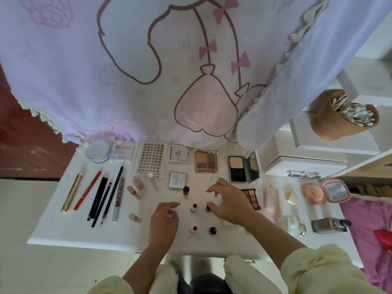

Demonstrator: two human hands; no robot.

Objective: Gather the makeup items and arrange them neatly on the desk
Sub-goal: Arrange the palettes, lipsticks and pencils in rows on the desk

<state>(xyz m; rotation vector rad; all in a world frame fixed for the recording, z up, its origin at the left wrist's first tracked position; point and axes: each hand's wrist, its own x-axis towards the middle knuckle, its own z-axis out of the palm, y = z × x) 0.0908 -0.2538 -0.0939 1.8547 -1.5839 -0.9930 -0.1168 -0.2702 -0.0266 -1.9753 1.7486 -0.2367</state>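
On the white desk [53, 219] the lash tray [151, 159] sits in the back row. It carries a small logo on its near edge that is too blurred to read.

Left of the lash tray lie a pastel palette [122, 152] and a round jar [98, 151]. Right of it are a white square compact [178, 154], a brown eyeshadow palette [206, 161] and, farther right, an open black powder compact [241, 168]. Both the white compact and the white box [177, 179] just near-right of the tray bear printed labels, too small to make out.

Near-left of the tray lies a fan of sticks: a gold tube [71, 193], a red pencil [88, 190], black pencils [99, 198] and a silver-tipped tube [119, 198]. Its lettering starts "COLOR"; the rest is unclear.

Nearer than the tray, four small bottles [193, 228] stand in a square, with a dark-capped bottle [186, 190] behind them.

The left hand [164, 217] hovers just left of the square, fingers curled. Something pale shows among the fingers, and I cannot tell whether the hand holds it. The right hand [228, 202] arches over the square's right side with fingers bent, thumb tip at the far-right bottle. Whether it grips the bottle I cannot tell.
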